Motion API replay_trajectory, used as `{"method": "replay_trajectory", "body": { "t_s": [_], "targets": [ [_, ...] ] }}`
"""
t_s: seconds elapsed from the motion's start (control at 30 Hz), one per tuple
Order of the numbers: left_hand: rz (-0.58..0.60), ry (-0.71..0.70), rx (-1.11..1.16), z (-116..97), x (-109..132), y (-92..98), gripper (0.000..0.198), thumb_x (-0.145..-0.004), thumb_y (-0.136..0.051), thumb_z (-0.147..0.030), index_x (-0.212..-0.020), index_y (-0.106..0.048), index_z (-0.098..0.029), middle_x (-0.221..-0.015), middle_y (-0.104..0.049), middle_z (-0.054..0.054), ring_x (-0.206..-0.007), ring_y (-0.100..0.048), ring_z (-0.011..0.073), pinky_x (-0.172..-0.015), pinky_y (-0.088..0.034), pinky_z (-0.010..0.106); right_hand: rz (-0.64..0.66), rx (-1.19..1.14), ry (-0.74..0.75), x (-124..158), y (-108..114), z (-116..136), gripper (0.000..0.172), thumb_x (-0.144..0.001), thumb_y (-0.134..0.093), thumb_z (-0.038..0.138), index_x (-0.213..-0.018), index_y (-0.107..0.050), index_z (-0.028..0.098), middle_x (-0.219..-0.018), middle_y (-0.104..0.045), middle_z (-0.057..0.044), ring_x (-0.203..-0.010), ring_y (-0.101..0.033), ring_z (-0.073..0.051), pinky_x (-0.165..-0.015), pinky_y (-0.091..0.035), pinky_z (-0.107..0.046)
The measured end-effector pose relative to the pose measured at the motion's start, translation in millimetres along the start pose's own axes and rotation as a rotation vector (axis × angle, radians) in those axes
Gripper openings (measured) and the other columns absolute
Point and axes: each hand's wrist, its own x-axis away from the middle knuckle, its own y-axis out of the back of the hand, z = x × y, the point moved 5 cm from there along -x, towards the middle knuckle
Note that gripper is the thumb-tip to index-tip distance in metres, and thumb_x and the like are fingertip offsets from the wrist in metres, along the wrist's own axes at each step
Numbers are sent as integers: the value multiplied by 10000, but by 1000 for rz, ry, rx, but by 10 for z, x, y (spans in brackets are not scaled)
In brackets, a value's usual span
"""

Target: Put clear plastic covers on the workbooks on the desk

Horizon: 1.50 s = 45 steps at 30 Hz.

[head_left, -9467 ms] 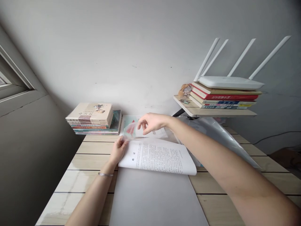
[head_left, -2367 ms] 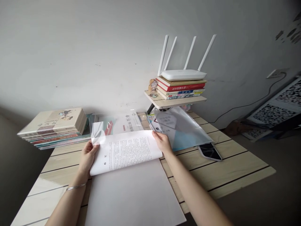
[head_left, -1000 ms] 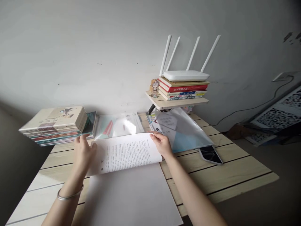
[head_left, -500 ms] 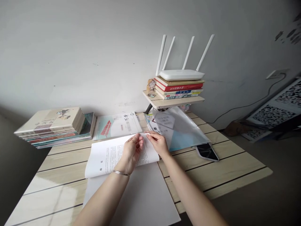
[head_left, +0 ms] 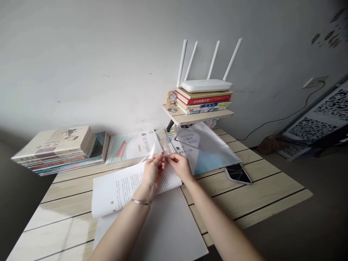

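An open book with printed text lies on the wooden table, its back half resting on a grey sheet. Both hands meet at the book's far right corner. My left hand and my right hand each pinch the edge of a clear plastic cover flap that stands up from the corner. A bracelet sits on my left wrist. The book's teal front cover lies flat behind the pages under clear film.
A stack of books sits at the back left. A small raised shelf holds several books and a white router. Below it lie clear plastic covers over a booklet, and a phone. A cable runs along the wall.
My left hand has crossed from the book's left edge to its right corner beside my right hand. Both now lift the clear flap. The book's left end has slid toward me.
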Motion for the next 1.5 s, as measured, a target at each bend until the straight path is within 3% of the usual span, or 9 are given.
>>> {"method": "replay_trajectory", "body": {
  "t_s": [0.23,0.43,0.57,0.77,0.9,1.0,1.2,1.33,1.5],
  "targets": [
    [-41,-26,-20,17,98,81,236,-638,-802,-223,-760,-646,-93,-555,-601,-13,-439,-501,41,-432,-398,137,-142,-50,-70,16,41,-72,317,-743,-676,453,-771,-454,228,-626,-586,32,-559,-569,-136,-571,-453,-255],
    [-104,-25,-18,-80,138,204,200,-706,-723,-168,-857,-603,-109,-564,-587,-19,-433,-499,47,-429,-397,140,-96,61,103,58,1,43,302,-887,-509,340,-1139,-418,201,-684,-590,22,-578,-576,-141,-579,-459,-261],
    [-183,-107,-98,-290,126,436,376,-703,-669,-109,-1051,-529,-137,-680,-622,-1,-459,-521,61,-453,-416,168,-121,235,207,88,17,92,313,-914,-459,307,-1195,-492,173,-763,-639,-42,-655,-614,-161,-632,-491,-282],
    [-450,-360,-710,-770,225,991,344,-665,-652,-119,-939,-456,-189,-775,-543,-8,-640,-575,133,-632,-493,291,-146,310,338,109,25,165,227,-915,-467,284,-1064,-611,192,-928,-708,-100,-760,-666,-178,-695,-538,-297],
    [-719,-611,-1250,-1168,510,1277,357,-672,-654,-201,-994,-500,-178,-1040,-513,87,-1018,-540,252,-891,-448,432,-163,328,371,127,37,190,215,-916,-470,283,-1038,-623,193,-919,-720,-92,-765,-674,-180,-700,-549,-299],
    [-829,-503,-1281,-1327,633,1531,467,-703,-660,-271,-1124,-495,-151,-1180,-497,163,-1170,-474,322,-969,-387,496,-177,340,372,137,46,198,224,-917,-464,300,-1023,-630,194,-895,-721,-88,-748,-675,-180,-688,-553,-301],
    [-604,-124,-675,-1227,503,1860,438,-734,-671,-244,-1137,-535,-141,-1052,-626,145,-823,-647,226,-671,-514,325,-232,368,370,161,74,187,231,-903,-496,317,-1018,-639,176,-863,-720,-93,-694,-670,-171,-647,-548,-281],
    [-470,-142,-386,-1173,430,1883,459,-662,-722,-150,-1096,-570,-147,-879,-674,73,-662,-638,154,-606,-510,261,-281,390,358,171,108,143,262,-889,-518,338,-1037,-642,162,-827,-707,-91,-661,-655,-170,-614,-536,-272],
    [-331,-148,-305,-1125,433,1859,394,-542,-825,-281,-850,-618,-150,-694,-661,18,-574,-615,143,-558,-501,251,-273,424,417,178,114,207,237,-896,-506,313,-1041,-644,187,-777,-678,-70,-594,-595,-156,-610,-517,-285]
  ]
}}
